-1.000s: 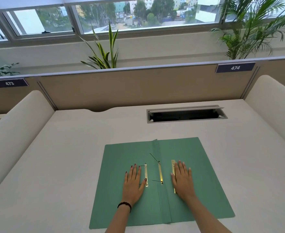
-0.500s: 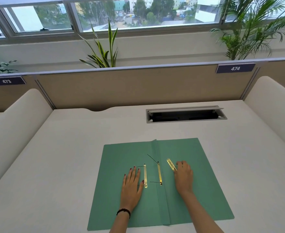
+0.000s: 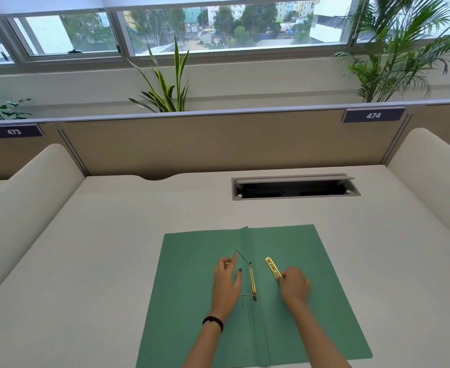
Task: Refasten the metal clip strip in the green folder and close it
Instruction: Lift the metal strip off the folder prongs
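Note:
The green folder [image 3: 311, 301] lies open and flat on the desk. A gold fastener base [image 3: 252, 284] sits along its centre fold, with two thin prongs sticking out to the left. My right hand [image 3: 294, 286] pinches the near end of a gold clip strip [image 3: 272, 266], whose far end is tilted up and to the left. My left hand [image 3: 226, 281] rests on the left flap beside the fold, fingers curled. It covers a second gold strip, and I cannot tell whether it grips it.
A cable slot [image 3: 294, 187] with its lid raised opens in the desk behind the folder. Cream padded dividers [image 3: 25, 208] flank the desk on both sides, and a tan partition [image 3: 218, 142] closes the back. Bare desk surrounds the folder.
My right hand has lifted the right clip strip off the folder and angled it. My left hand has slid forward over the left strip, which no longer shows.

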`<act>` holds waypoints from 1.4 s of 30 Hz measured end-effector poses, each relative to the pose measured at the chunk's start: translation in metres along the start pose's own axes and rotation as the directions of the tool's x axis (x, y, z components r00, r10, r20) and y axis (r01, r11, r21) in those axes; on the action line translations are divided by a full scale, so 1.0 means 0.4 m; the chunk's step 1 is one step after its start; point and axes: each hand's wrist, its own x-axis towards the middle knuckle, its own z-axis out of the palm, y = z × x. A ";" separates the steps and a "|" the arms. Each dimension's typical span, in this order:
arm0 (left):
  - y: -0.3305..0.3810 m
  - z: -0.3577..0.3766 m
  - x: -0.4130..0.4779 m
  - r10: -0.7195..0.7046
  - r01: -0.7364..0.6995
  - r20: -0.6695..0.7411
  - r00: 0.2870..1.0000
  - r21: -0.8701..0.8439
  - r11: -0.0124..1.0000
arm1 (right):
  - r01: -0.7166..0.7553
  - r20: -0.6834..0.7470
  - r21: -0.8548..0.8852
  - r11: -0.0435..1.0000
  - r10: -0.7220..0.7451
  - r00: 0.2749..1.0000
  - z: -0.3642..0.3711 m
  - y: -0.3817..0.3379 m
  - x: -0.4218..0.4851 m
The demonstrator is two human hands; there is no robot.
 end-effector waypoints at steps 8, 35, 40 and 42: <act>0.037 0.005 0.008 0.032 -0.033 -0.050 0.998 -0.006 0.999 | 0.062 0.009 0.345 0.936 -0.069 0.998 -0.052 -0.023 0.007; 0.041 -0.007 0.005 -0.007 0.005 -0.023 1.000 -0.067 0.998 | 0.193 0.181 0.590 0.784 -0.362 0.914 -0.073 -0.179 -0.017; 0.039 -0.006 0.011 -0.053 0.050 -0.019 0.998 -0.120 0.991 | 0.218 0.166 0.571 0.791 -0.371 0.914 -0.073 -0.185 -0.015; 0.036 -0.005 0.015 -0.072 0.069 -0.015 0.997 -0.138 0.988 | 0.220 0.167 0.561 0.798 -0.369 0.914 -0.072 -0.185 -0.013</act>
